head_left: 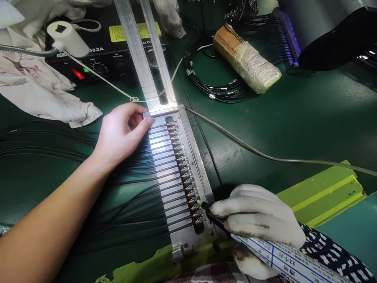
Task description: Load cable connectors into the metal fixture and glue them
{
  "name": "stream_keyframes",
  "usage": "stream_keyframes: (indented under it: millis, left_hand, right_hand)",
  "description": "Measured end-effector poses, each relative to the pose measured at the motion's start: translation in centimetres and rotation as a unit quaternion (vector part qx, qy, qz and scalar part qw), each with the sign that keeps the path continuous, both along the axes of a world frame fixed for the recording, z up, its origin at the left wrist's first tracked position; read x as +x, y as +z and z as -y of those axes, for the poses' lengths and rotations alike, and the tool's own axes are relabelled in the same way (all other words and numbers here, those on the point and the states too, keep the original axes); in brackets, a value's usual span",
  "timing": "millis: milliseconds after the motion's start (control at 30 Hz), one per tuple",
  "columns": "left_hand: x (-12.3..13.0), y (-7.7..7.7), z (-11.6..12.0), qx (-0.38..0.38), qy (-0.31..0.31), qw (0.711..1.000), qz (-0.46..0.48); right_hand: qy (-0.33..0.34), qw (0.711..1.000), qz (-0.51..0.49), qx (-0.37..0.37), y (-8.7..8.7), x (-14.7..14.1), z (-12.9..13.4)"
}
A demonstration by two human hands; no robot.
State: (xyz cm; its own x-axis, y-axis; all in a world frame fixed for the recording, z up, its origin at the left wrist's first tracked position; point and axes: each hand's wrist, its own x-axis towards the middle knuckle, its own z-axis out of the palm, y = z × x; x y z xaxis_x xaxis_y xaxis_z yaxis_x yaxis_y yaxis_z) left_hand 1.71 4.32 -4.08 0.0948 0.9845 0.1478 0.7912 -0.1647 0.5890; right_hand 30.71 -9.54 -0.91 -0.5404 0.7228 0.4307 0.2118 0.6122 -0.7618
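A metal fixture [173, 181] lies on the green table and holds a row of several black cables [165, 173], side by side, their stripped coloured wires over a dark slot. My bare left hand [122, 131] pinches the fixture's upper left edge between thumb and fingers. In my gloved right hand [259, 220] is a white labelled tube [273, 255] with a black nozzle. The nozzle's tip touches or hovers just over the wire ends near the lower part of the row; which of the two I cannot tell.
Behind the fixture stands a black control box [108, 67] with red and green lights. A wrapped block [246, 59] rests beside coiled black cables [215, 88]. A thin hose [253, 149] crosses rightward. White cloth [44, 86] lies at left, a dark device [318, 35] at upper right.
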Motion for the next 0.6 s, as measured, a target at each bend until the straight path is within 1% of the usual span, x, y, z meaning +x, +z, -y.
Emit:
stream_keyframes:
  millis: [300, 400, 600]
  left_hand:
    - [0.00, -0.10, -0.01, -0.007, -0.005, 1.000, -0.004]
    - [-0.05, 0.13, 0.01, -0.014, -0.008, 1.000, -0.007]
    - [-0.03, 0.21, 0.01, -0.020, -0.007, 1.000, -0.005]
  right_hand:
    - [-0.010, 1.000, 0.000, -0.023, -0.02, 0.15, 0.88]
    - [0.006, 1.000, -0.001, -0.015, -0.04, 0.16, 0.80]
    - [-0.003, 1.000, -0.017, 0.004, -0.04, 0.07, 0.54]
